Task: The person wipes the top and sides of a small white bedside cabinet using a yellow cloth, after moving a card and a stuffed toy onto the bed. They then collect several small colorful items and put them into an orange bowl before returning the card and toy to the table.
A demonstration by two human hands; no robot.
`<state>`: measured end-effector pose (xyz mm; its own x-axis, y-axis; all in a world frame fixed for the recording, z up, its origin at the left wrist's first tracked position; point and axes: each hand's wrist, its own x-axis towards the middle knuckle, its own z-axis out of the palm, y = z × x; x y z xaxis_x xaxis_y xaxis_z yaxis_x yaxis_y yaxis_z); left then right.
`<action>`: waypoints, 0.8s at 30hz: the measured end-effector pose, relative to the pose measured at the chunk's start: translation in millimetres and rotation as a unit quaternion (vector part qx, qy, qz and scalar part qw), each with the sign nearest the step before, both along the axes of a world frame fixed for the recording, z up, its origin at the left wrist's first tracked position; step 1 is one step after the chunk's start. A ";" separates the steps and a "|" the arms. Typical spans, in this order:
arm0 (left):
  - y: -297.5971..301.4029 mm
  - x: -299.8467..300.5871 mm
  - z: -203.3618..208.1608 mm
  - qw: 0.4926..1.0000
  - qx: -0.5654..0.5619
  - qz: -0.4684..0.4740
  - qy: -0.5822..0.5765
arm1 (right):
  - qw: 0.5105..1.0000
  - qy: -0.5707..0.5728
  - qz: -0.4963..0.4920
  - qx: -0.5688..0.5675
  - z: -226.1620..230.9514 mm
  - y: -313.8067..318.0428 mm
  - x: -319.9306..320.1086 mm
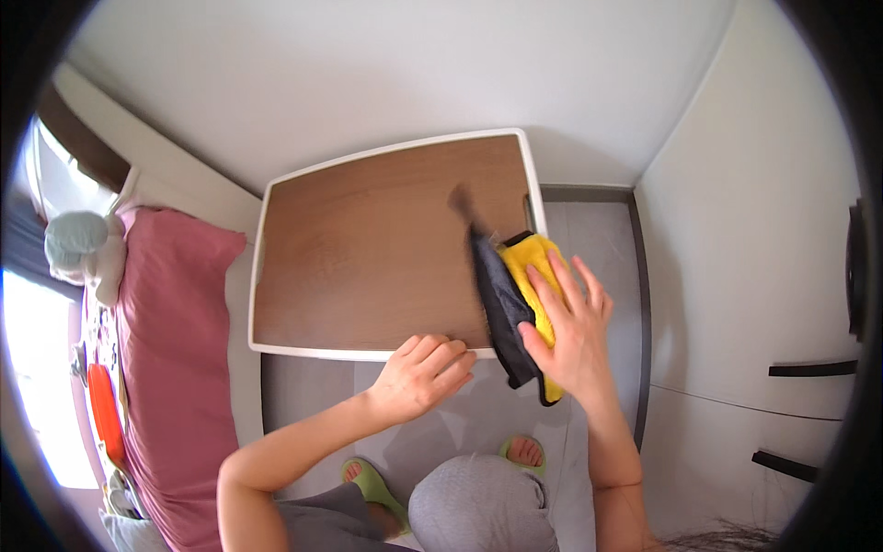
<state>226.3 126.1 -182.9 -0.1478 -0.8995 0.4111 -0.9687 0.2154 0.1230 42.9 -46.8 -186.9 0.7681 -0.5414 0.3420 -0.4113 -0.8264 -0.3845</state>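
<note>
The left hand (423,375) curls at the bench's (368,258) near rim — clasping or only resting, I cannot tell. Right of it, the black-and-yellow cloth (510,313) sits at the bench's near right corner, partly past the rim. It should handle light, soft and limp, with nothing to break; a thick fold or a flat palm would suit. The right hand (568,336) is spread over its yellow side — whether its grip pinches a fold is hidden. The brown top looks smooth. Around it: pink cover (175,350), pale wall (368,74), grey floor (598,267), white cabinet (727,285).
</note>
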 end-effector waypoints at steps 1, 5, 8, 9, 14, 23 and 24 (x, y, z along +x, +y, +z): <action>10.2 8.9 3.2 0.999 0.013 -0.030 0.012 | 1.000 -0.021 -0.011 -0.013 -0.8 -0.5 6.6; 72.0 63.7 14.5 0.997 0.047 0.038 0.044 | 0.996 -0.086 -0.013 0.020 -9.8 -3.3 7.2; 137.9 112.7 4.3 0.937 -0.081 0.317 0.124 | 0.997 -0.077 0.011 0.022 -7.8 9.2 14.3; 152.8 123.0 -6.0 0.892 -0.139 0.392 0.176 | 0.997 -0.070 0.018 0.011 -4.0 12.7 15.8; 195.2 149.1 -60.8 0.794 -0.125 0.430 0.411 | 0.997 0.022 0.072 0.012 5.9 42.2 34.3; 194.8 154.2 -71.4 0.655 -0.169 0.338 0.654 | 0.953 0.009 0.296 0.065 2.1 124.3 159.7; 195.8 154.5 -66.2 0.646 -0.173 0.333 0.665 | 0.937 0.003 0.341 0.074 -0.4 134.6 184.7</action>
<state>380.8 321.9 -249.1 0.9150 -0.4024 -0.0300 0.0512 0.0419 0.9978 227.5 87.7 -187.3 0.9542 0.0344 0.2973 0.1905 -0.8361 -0.5144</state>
